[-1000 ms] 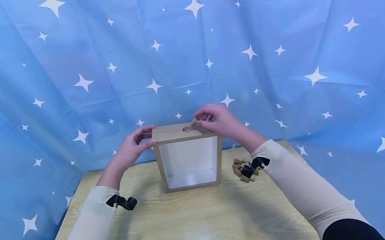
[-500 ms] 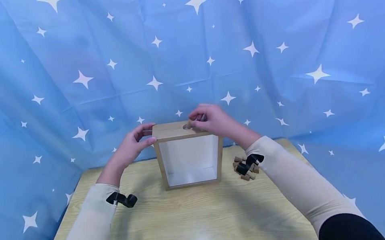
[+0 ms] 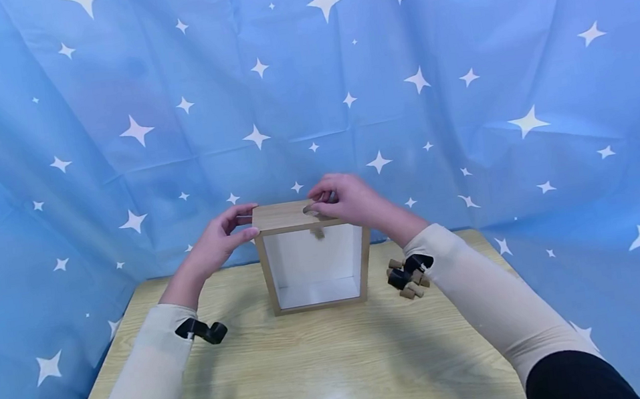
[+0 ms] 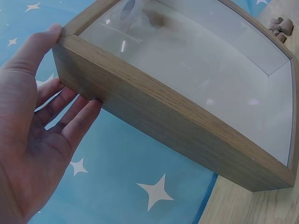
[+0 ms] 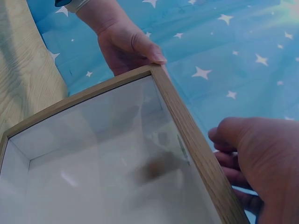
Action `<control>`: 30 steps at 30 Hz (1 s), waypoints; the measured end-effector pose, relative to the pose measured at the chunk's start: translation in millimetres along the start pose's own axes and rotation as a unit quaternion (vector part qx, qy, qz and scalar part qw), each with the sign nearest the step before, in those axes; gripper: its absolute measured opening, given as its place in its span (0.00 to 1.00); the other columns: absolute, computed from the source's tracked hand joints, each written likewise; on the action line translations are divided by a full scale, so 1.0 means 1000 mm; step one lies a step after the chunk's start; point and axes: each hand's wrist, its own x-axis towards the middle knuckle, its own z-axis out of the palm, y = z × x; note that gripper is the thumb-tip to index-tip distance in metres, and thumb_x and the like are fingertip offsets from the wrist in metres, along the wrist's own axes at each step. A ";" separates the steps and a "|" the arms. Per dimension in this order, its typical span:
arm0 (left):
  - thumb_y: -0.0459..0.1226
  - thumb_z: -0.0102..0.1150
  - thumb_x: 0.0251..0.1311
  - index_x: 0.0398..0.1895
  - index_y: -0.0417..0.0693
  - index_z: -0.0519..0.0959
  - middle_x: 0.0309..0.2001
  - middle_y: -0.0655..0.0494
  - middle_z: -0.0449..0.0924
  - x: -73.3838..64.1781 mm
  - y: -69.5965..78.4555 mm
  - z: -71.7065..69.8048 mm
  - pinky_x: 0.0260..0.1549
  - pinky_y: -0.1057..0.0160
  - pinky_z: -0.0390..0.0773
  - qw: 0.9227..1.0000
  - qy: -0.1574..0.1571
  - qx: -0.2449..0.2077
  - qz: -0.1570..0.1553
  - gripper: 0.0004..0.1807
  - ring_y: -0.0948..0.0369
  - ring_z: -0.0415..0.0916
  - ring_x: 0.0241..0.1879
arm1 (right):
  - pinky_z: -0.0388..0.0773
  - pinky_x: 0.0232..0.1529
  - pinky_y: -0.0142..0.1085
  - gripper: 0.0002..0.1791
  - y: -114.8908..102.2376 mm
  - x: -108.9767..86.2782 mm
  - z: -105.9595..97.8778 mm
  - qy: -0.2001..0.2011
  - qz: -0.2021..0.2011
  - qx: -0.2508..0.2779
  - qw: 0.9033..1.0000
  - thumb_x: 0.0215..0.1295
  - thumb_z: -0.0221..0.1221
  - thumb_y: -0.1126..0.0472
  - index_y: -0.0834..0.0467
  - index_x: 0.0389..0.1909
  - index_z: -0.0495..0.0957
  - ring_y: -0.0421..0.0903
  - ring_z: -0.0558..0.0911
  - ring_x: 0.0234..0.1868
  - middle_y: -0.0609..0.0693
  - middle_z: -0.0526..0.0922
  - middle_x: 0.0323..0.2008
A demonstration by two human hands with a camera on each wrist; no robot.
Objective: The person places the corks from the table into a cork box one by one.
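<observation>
A shallow wooden box (image 3: 321,306) with a clear front and white inside stands upright on the table. Its top has a round hole (image 3: 308,210). My left hand (image 3: 219,241) grips the upper left corner, thumb in front and fingers behind, as the left wrist view also shows. At the hole is my right hand (image 3: 350,201), its fingers bent, with nothing seen between thumb and fingertips in the right wrist view. Just below the hole, inside the box, a blurred cork stopper (image 3: 318,233) is in mid-air; the right wrist view shows this brown blur (image 5: 152,169) behind the clear front.
Several cork stoppers (image 3: 411,292) lie in a pile on the wooden table (image 3: 295,378), right of the box and partly hidden by the right wrist's camera mount (image 3: 400,276). A blue curtain (image 3: 186,62) with white stars hangs behind and at both sides.
My right hand has moved slightly left over the hole and let go of the cork stopper, which has dropped through into the box. The left hand keeps its grip on the corner.
</observation>
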 end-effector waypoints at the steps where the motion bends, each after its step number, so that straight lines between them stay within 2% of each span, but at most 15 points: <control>1: 0.44 0.69 0.79 0.83 0.52 0.70 0.74 0.45 0.72 0.000 0.000 0.000 0.74 0.37 0.70 1.000 0.000 0.000 0.000 0.34 0.45 0.69 0.75 | 0.86 0.50 0.42 0.15 0.000 0.000 0.000 0.000 0.000 0.000 1.000 0.77 0.70 0.63 0.64 0.58 0.89 0.48 0.87 0.46 0.53 0.87 0.48; 11: 0.45 0.68 0.79 0.83 0.52 0.70 0.75 0.45 0.72 -0.001 0.001 0.000 0.74 0.37 0.70 1.000 -0.002 -0.003 -0.001 0.34 0.45 0.69 0.76 | 0.87 0.51 0.42 0.13 0.005 -0.009 -0.005 0.018 0.005 0.018 1.000 0.76 0.70 0.64 0.63 0.57 0.89 0.48 0.87 0.47 0.51 0.88 0.48; 20: 0.46 0.69 0.79 0.83 0.53 0.70 0.75 0.45 0.72 -0.001 0.001 -0.001 0.75 0.36 0.70 1.000 -0.001 0.001 -0.006 0.35 0.45 0.69 0.76 | 0.86 0.49 0.43 0.14 0.009 -0.031 -0.018 0.042 0.021 0.040 0.998 0.76 0.71 0.62 0.61 0.57 0.89 0.48 0.85 0.47 0.50 0.87 0.48; 24: 0.45 0.69 0.79 0.83 0.53 0.70 0.75 0.45 0.72 -0.002 0.002 -0.001 0.75 0.36 0.70 1.000 -0.002 0.002 -0.006 0.34 0.45 0.68 0.76 | 0.84 0.50 0.46 0.13 0.013 -0.045 -0.027 0.074 0.009 0.029 0.997 0.76 0.70 0.63 0.61 0.57 0.89 0.50 0.84 0.46 0.53 0.87 0.48; 30: 0.45 0.69 0.79 0.83 0.52 0.70 0.75 0.45 0.72 -0.001 0.002 -0.001 0.74 0.37 0.70 1.000 -0.004 0.003 -0.005 0.34 0.45 0.68 0.76 | 0.83 0.47 0.44 0.10 0.030 -0.071 -0.035 0.146 -0.012 0.013 0.989 0.73 0.71 0.69 0.63 0.52 0.89 0.49 0.84 0.44 0.54 0.88 0.44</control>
